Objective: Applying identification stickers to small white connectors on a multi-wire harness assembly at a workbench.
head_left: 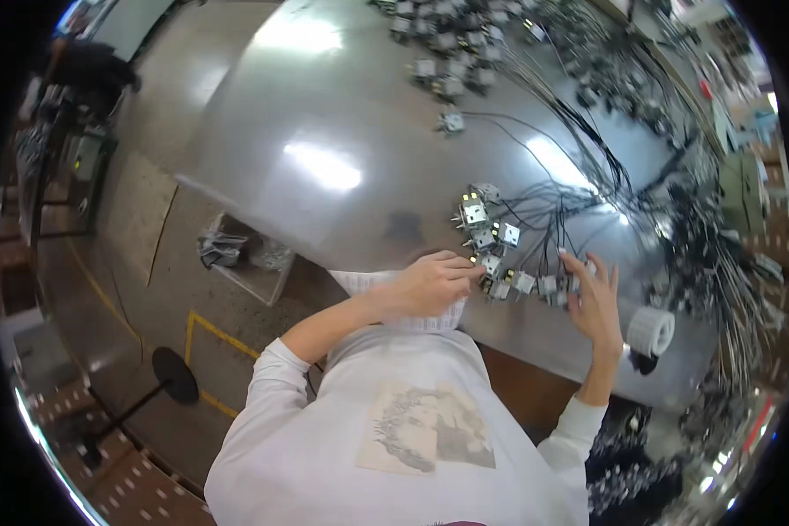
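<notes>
My left hand (437, 282) is closed, with bent fingers together at the left side of a cluster of small boxy metal parts (491, 264); anything between the fingertips is too small to make out. Under that hand lies a white printed strip (361, 280), hanging over the table's near edge. My right hand (598, 302) has its fingers apart, beside more metal parts (548, 285) at the right end of the cluster. A tiny white spot shows at its index fingertip. Dark thin wires (535, 206) run from the parts to the right.
Many more wired metal parts (451, 66) are heaped on the far side of the shiny metal table (263, 167). A white roll (651, 331) stands right of my right hand. Wire bundles (701, 254) cover the right side. A bin (252, 263) sits left, below the table edge.
</notes>
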`<state>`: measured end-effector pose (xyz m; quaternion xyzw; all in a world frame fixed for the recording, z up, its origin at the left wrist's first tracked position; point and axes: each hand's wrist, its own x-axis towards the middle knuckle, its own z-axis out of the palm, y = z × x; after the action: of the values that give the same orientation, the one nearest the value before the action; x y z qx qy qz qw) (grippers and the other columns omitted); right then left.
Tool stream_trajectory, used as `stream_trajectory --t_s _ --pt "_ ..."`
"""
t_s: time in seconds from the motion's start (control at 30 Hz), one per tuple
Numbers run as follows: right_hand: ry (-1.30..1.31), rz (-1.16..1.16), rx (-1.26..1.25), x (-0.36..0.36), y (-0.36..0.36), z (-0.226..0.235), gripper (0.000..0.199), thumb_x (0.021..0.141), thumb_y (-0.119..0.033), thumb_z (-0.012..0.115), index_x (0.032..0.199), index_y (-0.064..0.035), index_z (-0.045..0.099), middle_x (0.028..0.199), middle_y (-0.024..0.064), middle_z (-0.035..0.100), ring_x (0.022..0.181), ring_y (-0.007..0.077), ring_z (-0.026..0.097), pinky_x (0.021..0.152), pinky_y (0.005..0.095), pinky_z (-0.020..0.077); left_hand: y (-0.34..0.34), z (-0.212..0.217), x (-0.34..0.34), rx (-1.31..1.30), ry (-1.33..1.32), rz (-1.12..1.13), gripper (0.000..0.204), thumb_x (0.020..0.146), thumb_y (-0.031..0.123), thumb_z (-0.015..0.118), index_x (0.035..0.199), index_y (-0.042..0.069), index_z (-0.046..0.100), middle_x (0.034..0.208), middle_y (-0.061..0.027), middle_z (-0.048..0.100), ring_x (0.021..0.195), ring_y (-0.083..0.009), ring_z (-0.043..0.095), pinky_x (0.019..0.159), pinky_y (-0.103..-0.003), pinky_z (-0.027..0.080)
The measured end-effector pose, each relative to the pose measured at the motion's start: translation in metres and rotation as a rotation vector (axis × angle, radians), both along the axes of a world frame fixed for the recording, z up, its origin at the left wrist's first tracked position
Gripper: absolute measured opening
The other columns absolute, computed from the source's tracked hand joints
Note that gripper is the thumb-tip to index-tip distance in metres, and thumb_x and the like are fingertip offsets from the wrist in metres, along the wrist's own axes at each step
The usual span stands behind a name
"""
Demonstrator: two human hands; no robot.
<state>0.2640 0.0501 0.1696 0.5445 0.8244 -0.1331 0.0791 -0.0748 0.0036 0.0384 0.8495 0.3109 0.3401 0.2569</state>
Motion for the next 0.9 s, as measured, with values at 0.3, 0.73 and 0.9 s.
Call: stream_trajectory --t_s 0.3,0.73,0.9 --pt "0.079 -0.03 0.109 -0.006 0.024 0.0 0.069 0.085 0.012 0.067 0.146 -0.017 0.056 0.133 0.0092 0.066 0.147 0.0365 0.045 0.126 0.0565 0.0298 0.028 -0.012 0.035 0.095 0.123 -0.146 0.011 0.086 0.009 0.066 0.091 -0.001 0.064 0.155 -0.0156 0.059 0.144 -0.0299 0.055 0.114 -0.046 0.048" --pt "0.305 -0.061 -0.014 -0.066 0.013 -0.023 0.011 0.097 -0.013 0.074 0.099 -0.0031 0.069 0.101 0.0092 0.068 0.096 0.0338 0.066 0.084 0.0437 0.0491 0.007 -0.012 0.043 -0.002 0.064 -0.076 0.015 0.092 0.013 0.069 0.095 -0.001 0.063 0.153 -0.0183 0.061 0.141 -0.0323 0.06 0.112 -0.044 0.054" --pt "0.182 -0.008 -0.09 -0.078 0.024 -0.024 0.014 0.098 -0.018 0.072 0.099 -0.0039 0.069 0.1 0.0115 0.067 0.095 0.0359 0.066 0.081 0.0464 0.0496 0.002 -0.02 0.04 -0.049 0.048 -0.059 0.017 0.096 0.013 0.068 0.102 -0.001 0.063 0.155 -0.019 0.058 0.143 -0.0329 0.058 0.112 -0.043 0.054"
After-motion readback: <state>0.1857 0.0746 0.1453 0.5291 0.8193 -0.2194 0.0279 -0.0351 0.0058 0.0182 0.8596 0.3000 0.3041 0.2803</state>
